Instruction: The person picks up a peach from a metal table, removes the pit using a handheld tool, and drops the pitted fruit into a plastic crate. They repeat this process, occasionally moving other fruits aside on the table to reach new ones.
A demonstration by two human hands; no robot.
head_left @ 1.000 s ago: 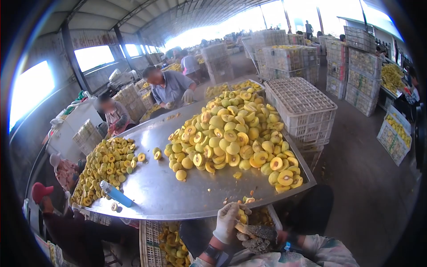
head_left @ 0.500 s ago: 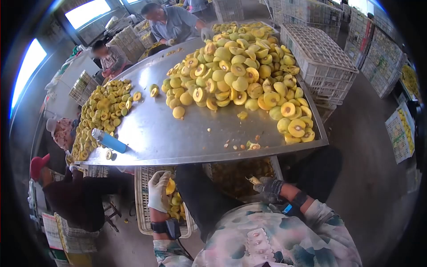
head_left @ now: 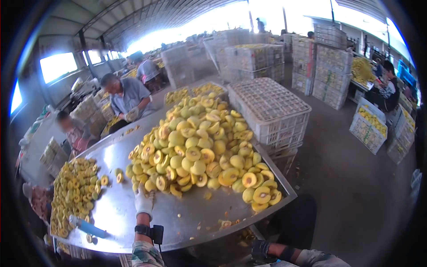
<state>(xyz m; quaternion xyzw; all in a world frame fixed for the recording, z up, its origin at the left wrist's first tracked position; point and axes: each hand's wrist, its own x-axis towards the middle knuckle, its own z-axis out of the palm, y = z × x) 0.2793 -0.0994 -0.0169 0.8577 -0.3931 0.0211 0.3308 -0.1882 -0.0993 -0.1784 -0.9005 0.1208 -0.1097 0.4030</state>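
Observation:
My left hand (head_left: 144,204), in a white glove, reaches over the metal table to the near left edge of a big heap of halved yellow peaches (head_left: 195,147). Its fingers are closed around a peach half (head_left: 150,185) at the foot of the heap. My right hand (head_left: 259,249), in a dark glove, is low in front of the table's near edge. It looks curled, but its fingers are mostly hidden, and I cannot make out what is in it.
A smaller pile of peach halves (head_left: 75,189) lies on the table's (head_left: 120,222) left side, with a blue bottle (head_left: 89,227) before it. Stacked white crates (head_left: 271,109) stand beyond the right edge. A co-worker (head_left: 126,95) sits at the far left side. Pit scraps (head_left: 226,224) lie near the front.
My view has tilted up and turned right. My left hand has gone from the crate below the table, where it held a peach piece, up to the heap. My right hand stays low; its pale-tipped tool no longer shows.

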